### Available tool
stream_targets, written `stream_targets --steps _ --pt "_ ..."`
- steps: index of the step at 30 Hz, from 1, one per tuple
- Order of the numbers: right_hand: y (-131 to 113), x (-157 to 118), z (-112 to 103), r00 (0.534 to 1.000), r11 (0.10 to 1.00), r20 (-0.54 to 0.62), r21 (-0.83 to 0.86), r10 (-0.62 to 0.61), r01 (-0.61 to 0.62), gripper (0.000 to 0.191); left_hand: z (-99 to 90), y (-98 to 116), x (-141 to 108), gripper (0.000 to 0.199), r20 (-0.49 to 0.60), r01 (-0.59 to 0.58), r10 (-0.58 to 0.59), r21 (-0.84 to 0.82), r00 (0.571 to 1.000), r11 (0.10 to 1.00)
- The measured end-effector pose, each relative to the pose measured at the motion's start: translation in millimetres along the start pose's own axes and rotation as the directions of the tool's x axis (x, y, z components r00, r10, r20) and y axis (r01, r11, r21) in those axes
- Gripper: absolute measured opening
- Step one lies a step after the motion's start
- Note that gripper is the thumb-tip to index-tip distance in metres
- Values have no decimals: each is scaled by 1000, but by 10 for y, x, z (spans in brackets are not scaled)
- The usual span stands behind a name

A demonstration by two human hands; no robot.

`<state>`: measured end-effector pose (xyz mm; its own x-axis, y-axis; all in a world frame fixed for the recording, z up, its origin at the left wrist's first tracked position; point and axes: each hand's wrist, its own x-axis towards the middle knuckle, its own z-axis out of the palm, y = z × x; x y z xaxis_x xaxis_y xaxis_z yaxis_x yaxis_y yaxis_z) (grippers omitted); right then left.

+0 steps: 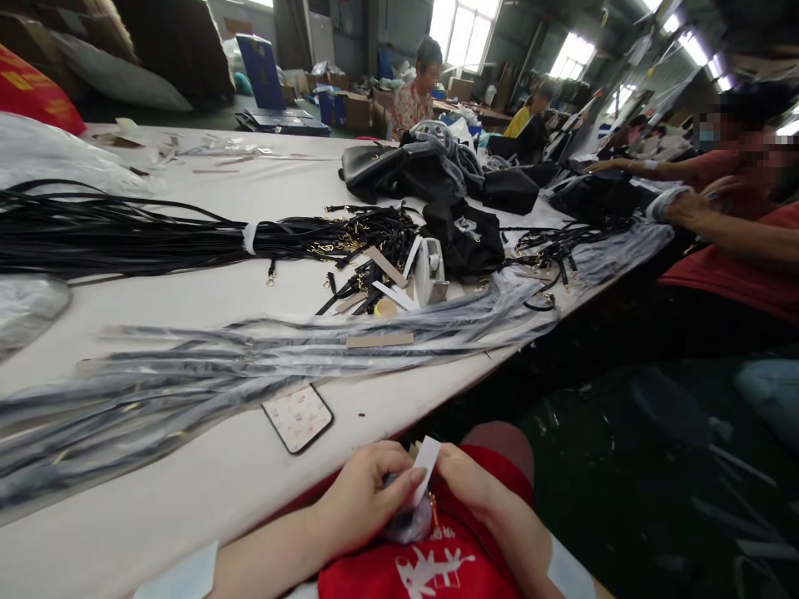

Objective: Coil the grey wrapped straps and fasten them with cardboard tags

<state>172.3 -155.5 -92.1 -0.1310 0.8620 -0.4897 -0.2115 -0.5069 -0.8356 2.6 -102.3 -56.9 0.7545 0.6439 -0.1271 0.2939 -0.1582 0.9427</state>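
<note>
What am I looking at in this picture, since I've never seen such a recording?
There is no robot: one camera worn on a person's head looks forward and down at their bare hands.

In front is a long white table. On it lie black straps tied in a bundle, straps in clear plastic, black bags and a patterned flat object, perhaps a phone.

Over the lap, the left hand pinches a white strip by a small plastic-wrapped bundle. The right hand is beside it; its fingertips are hidden.
</note>
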Motion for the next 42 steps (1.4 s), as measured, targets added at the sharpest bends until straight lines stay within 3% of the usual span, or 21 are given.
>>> stream_targets --steps 2,4,8,12,16,20,26,31,37,40,42 --pt "77 18 56 999 982 -54 188 6 5 38 8 37 -12 43 -10 2 -2 -26 1000 1000" --pt "106 18 92 989 975 -145 215 -24 55 38 9 57 -15 39 -35 13 -15 -40 999 999" --pt "99 -15 99 944 982 -271 -57 -191 182 34 -3 -1 17 37 -49 100 -103 -60 993 993" --pt "81 -3 105 903 949 -326 -236 -281 210 34 8 -101 53 33 110 287 -270 -198 957 937" --pt "-39 -3 85 932 955 -258 -217 -256 202 39 24 -79 15 28 71 288 -279 -207 958 935" --pt "-216 -122 18 982 980 -67 -107 -176 169 53 34 -9 -50 10 -38 197 -209 -205 977 959" --pt "-302 -185 -64 998 975 43 -213 -54 62 36 70 -51 -87 19 -40 170 -185 -243 982 955" --pt "-341 -69 -137 981 978 130 -174 142 -118 34 66 -66 -127 23 -34 176 -183 -141 983 974" --pt "-315 63 -182 955 966 171 -138 241 -220 30 70 -15 -167 23 -18 166 -168 -82 986 983" --pt "-328 46 -127 960 948 155 -254 233 -189 25 60 -17 -162 24 -1 164 -164 -59 986 985" --pt "-370 -27 -37 988 880 90 -469 126 -69 14 32 -46 -144 23 10 173 -172 -22 985 985"
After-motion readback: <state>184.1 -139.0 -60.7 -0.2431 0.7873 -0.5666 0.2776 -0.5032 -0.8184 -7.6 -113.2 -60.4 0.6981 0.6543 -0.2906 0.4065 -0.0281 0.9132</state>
